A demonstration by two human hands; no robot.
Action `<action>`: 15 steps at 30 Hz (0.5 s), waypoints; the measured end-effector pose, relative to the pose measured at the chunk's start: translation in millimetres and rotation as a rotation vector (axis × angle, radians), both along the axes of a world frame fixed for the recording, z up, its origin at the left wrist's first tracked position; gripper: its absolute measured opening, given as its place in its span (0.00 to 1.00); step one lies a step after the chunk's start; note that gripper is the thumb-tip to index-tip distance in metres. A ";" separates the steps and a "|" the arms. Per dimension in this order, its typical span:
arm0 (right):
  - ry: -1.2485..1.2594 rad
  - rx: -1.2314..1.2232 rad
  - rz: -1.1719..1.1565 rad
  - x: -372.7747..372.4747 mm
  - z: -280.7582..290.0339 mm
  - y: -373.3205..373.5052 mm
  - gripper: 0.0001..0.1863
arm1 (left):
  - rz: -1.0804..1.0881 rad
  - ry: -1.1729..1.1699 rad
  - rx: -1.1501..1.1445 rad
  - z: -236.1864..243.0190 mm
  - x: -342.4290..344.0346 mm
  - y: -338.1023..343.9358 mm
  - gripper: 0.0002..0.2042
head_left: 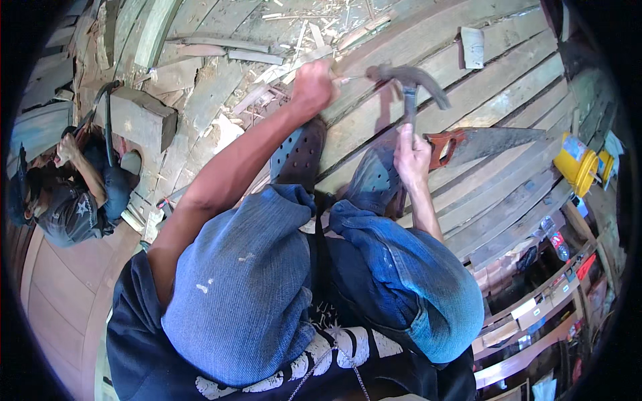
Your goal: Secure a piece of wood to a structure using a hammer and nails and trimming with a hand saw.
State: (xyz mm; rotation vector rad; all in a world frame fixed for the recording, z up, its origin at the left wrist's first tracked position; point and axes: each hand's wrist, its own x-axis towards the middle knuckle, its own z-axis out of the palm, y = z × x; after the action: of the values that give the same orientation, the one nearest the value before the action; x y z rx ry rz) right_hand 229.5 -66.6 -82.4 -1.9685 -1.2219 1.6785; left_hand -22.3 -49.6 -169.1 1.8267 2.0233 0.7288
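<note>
My left hand [314, 85] is closed in a fist beyond my left shoe. A thin, pale piece sticks out of it toward the hammer; its kind is hidden by the fingers. My right hand [411, 157] is wrapped round the handle of a claw hammer [409, 75]. The hammer's striking face points at my left fist, a short gap away, and its claw curves off to the right. A handsaw [491, 144] with a reddish-orange handle lies flat just right of my right hand. My knees in blue jeans are bent up between my arms.
Wood chips and offcuts [301, 50] litter the plank floor [501, 73] ahead. A thick wood block [140, 117] stands at left, beside another person [77, 194] seated there. At right are a yellow bucket [576, 164], a plastic bottle [557, 242] and slatted boards with gaps.
</note>
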 end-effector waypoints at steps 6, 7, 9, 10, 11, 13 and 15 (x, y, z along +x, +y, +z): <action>-0.218 0.057 0.266 -2.1 3.9 4.8 0.32 | -0.020 -0.039 -0.031 1.6 2.8 -2.1 0.21; -0.214 0.084 0.257 0.0 2.7 1.7 0.31 | 0.000 -0.090 -0.088 3.2 2.1 -3.5 0.20; -0.206 0.108 0.251 2.1 -2.2 -3.8 0.30 | 0.024 -0.136 -0.147 3.3 0.8 -3.0 0.20; -0.068 0.134 0.103 2.3 -3.1 -5.4 0.27 | 0.016 -0.104 -0.094 1.9 0.2 -0.3 0.19; 0.069 0.157 -0.045 2.0 -3.9 -7.0 0.24 | 0.008 -0.072 -0.042 0.4 -0.2 2.4 0.19; 0.062 0.143 -0.102 0.2 -2.2 -2.0 0.24 | 0.007 -0.070 -0.024 1.5 4.6 5.2 0.17; -0.062 0.165 0.041 -5.0 -0.6 1.3 0.26 | 0.018 -0.053 -0.027 5.1 5.0 0.0 0.17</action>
State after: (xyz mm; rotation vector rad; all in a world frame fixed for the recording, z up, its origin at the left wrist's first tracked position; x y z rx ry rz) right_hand 224.5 -65.3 -83.0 -1.9211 -1.3843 1.4934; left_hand -17.3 -49.6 -164.0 1.7571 2.0088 0.7432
